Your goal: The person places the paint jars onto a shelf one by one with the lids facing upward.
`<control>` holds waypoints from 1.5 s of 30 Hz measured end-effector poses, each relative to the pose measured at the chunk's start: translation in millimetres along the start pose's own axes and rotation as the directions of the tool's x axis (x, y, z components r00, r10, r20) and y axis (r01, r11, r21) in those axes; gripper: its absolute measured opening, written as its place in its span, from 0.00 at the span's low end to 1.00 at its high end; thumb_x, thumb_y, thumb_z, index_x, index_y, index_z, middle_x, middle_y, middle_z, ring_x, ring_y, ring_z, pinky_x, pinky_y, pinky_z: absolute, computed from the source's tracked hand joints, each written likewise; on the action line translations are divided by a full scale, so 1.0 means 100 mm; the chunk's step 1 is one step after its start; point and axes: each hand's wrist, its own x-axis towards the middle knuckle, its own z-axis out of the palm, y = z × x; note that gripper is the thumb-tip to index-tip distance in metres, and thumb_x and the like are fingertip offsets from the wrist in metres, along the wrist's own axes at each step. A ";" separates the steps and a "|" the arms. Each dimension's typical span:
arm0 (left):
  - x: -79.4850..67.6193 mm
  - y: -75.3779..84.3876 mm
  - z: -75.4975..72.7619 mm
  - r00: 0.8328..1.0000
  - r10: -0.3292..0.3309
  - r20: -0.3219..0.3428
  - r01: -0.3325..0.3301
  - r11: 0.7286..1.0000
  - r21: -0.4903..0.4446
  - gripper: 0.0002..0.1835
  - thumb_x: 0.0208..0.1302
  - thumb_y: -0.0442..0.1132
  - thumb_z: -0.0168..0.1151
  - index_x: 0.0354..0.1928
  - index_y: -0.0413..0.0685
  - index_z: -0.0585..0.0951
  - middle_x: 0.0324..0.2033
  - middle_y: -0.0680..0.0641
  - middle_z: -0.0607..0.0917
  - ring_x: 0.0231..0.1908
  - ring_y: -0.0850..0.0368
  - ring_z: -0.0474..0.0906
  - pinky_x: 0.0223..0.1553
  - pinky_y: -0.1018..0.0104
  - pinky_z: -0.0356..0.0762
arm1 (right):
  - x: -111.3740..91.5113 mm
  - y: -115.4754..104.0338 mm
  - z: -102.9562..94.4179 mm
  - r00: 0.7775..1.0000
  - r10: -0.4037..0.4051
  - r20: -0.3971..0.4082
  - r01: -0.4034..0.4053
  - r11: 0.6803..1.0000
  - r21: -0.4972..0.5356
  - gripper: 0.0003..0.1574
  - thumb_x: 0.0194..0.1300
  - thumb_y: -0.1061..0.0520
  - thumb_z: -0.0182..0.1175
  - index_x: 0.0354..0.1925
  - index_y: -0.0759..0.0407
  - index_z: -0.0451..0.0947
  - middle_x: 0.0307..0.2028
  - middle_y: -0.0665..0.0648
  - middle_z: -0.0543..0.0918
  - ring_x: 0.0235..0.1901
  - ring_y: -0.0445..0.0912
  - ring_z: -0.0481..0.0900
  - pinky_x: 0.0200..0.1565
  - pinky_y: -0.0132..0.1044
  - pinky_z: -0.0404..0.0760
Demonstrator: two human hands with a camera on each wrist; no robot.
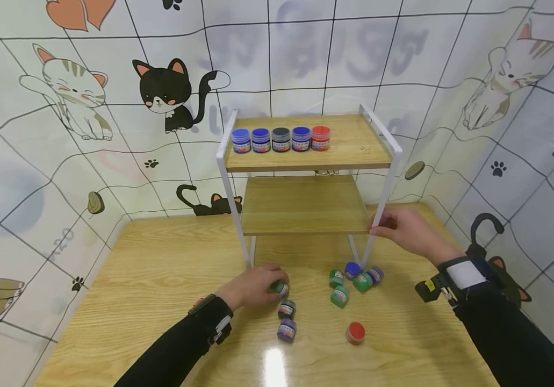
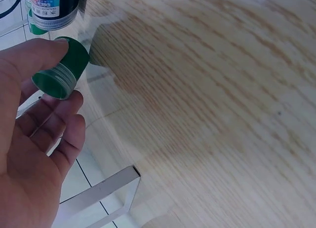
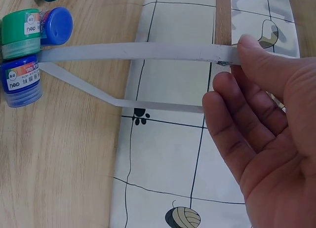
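My left hand (image 1: 253, 286) pinches a small green paint jar (image 2: 75, 57) between thumb and fingers, low over the table near the shelf's left front leg. Just in front of that hand lie a black paint jar (image 1: 286, 309) and a purple paint jar (image 1: 286, 330). With thumb and curled fingers, my right hand (image 1: 409, 231) holds the white right front leg (image 3: 133, 51) of a two-tier wooden shelf (image 1: 306, 204), at the height of its lower board. Along the top board (image 1: 349, 153) stands a row of several blue, black and red paint jars.
By the foot of the right leg lie several jars, among them a green jar (image 1: 339, 296) and a blue jar (image 1: 352, 270). A red-lidded jar (image 1: 355, 333) is nearer the front of the wooden table (image 1: 170, 258). Cat-patterned sheeting (image 1: 301, 59) covers the walls behind.
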 end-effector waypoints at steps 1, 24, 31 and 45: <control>0.00 0.00 0.00 1.000 -0.001 -0.001 0.001 1.000 -0.003 0.16 0.64 0.46 0.62 0.53 0.60 0.77 0.56 0.51 0.76 0.55 0.56 0.72 0.56 0.61 0.74 | 0.00 0.00 0.00 1.000 -0.006 -0.002 0.006 1.000 -0.004 0.04 0.63 0.58 0.63 0.35 0.58 0.82 0.31 0.53 0.85 0.33 0.44 0.81 0.37 0.42 0.82; 0.04 -0.01 -0.02 0.998 0.059 -0.020 -0.060 0.997 -0.050 0.17 0.64 0.42 0.63 0.54 0.56 0.77 0.52 0.52 0.79 0.50 0.62 0.74 0.51 0.67 0.76 | -0.10 0.07 0.05 0.998 0.023 -0.065 -0.024 1.000 -0.016 0.03 0.63 0.59 0.63 0.35 0.57 0.82 0.30 0.54 0.84 0.33 0.47 0.79 0.38 0.47 0.81; 0.04 0.00 -0.01 0.996 0.090 -0.021 -0.091 0.994 -0.059 0.15 0.66 0.40 0.60 0.54 0.54 0.78 0.52 0.53 0.80 0.53 0.60 0.73 0.55 0.65 0.74 | -0.11 0.06 0.07 0.996 0.058 -0.069 -0.058 0.998 0.002 0.04 0.63 0.58 0.63 0.36 0.58 0.83 0.32 0.57 0.85 0.34 0.48 0.79 0.39 0.50 0.81; 0.06 0.02 -0.04 0.999 0.040 0.024 -0.038 0.998 -0.056 0.15 0.68 0.42 0.58 0.55 0.57 0.76 0.51 0.54 0.78 0.51 0.62 0.73 0.54 0.63 0.74 | -0.12 0.06 0.09 0.993 0.087 -0.084 -0.087 0.996 0.008 0.05 0.64 0.58 0.63 0.36 0.59 0.83 0.30 0.56 0.83 0.33 0.48 0.78 0.37 0.44 0.80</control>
